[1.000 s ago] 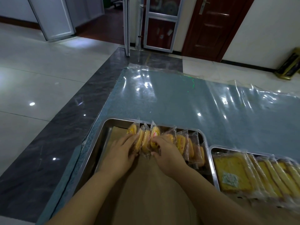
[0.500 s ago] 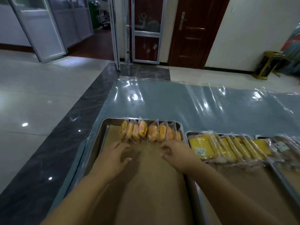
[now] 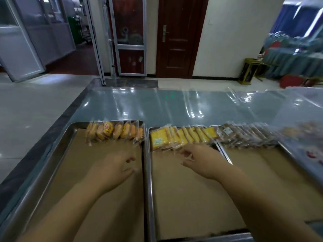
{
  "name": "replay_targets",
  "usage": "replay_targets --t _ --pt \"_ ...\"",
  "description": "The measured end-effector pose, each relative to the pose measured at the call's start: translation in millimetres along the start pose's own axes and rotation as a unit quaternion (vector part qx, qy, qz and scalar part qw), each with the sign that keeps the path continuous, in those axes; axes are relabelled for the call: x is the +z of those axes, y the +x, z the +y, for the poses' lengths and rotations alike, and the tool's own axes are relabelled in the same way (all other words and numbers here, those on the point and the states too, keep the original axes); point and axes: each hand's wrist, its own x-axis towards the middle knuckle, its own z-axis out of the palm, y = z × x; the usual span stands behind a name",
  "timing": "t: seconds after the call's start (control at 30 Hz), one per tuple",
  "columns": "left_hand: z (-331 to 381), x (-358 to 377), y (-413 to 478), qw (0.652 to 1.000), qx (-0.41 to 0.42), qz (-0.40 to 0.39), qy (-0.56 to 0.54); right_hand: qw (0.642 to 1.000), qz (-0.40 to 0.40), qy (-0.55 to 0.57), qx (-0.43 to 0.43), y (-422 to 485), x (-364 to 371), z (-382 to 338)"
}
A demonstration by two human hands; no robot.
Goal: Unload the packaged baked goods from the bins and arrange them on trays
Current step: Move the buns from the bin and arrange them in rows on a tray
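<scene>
Though beyond both hands (image 3: 113, 169) (image 3: 204, 159), packets (image 3: 181, 137) near.

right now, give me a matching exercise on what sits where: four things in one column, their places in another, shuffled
1 round cakes
2 yellow slices
3 brown packs
4 left hand

a right tray, far end
b above left tray, empty
c middle tray, far end
d left tray, far end

Pairs: 1-d, 2-c, 3-a, 4-b
</scene>
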Motion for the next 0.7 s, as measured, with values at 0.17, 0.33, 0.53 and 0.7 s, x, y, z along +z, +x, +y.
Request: replay_targets --t 0.17,0.33,0.53,0.7 --pt "107.1 15.2 -8.7 0.998 0.051 0.013 -0.015 0.999 0.012 -0.017 0.035 -83.1 -36.2 72.7" --pt "193.0 32.0 -5.6 0.992 0.122 0.029 -0.001 0.997 0.037 -0.008 0.073 -149.9 -63.2 137.0" --pt "270.5 43.4 21.8 0.986 0.163 0.024 -0.007 0.991 0.079 -0.006 0.104 -186.2 -88.5 208.5" --pt "331.6 54.8 61.4 0.983 0.178 0.03 -0.019 0.99 0.091 -0.036 0.101 -191.8 -116.7 260.8"
